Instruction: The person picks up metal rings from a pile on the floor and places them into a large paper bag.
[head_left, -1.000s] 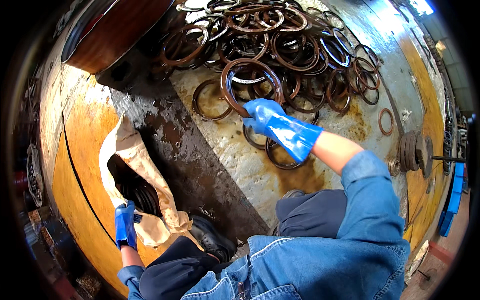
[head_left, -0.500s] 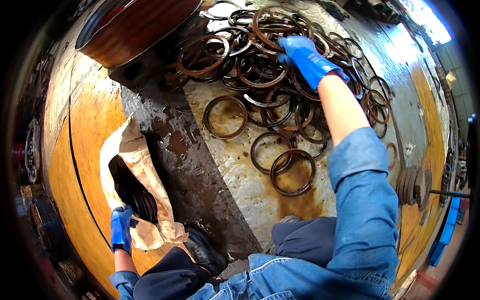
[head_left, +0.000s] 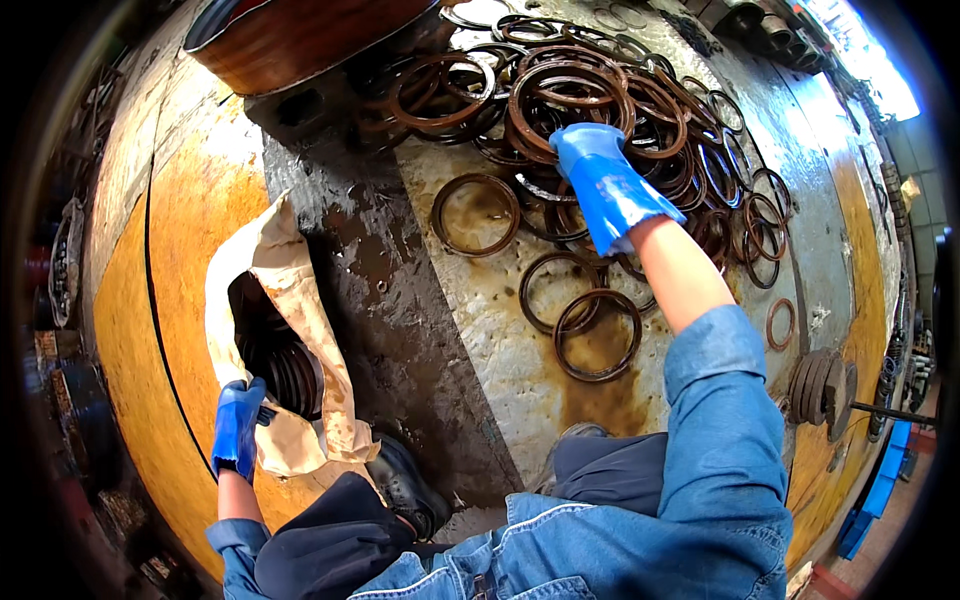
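My right hand (head_left: pixel 605 190), in a blue rubber glove, is closed on the near rim of a brown, oily metal ring (head_left: pixel 518 125) at the pile. The ring is tilted up, and its far side lies over other rings. My left hand (head_left: pixel 238 425), also blue-gloved, grips the edge of a cream-coloured sack (head_left: pixel 325 385). Through the sack's open mouth, several dark rings (head_left: pixel 292 380) show stacked inside. Nearer to me than the pile, two overlapping rings (head_left: pixel 598 376) and a single ring (head_left: pixel 437 215) lie flat on the oil-stained floor.
A large rusty drum (head_left: pixel 310 55) stands at the far left. Along the right are a stack of round discs (head_left: pixel 815 388) with a rod and a blue object (head_left: pixel 875 500). My black shoe (head_left: pixel 405 485) is beside the sack. Dark oily floor (head_left: pixel 390 300) runs between sack and pile.
My right hand has drawn back toward me, pulling the ring nearer and tilting it. My left hand keeps hold of the sack edge. The whole view has shifted slightly.
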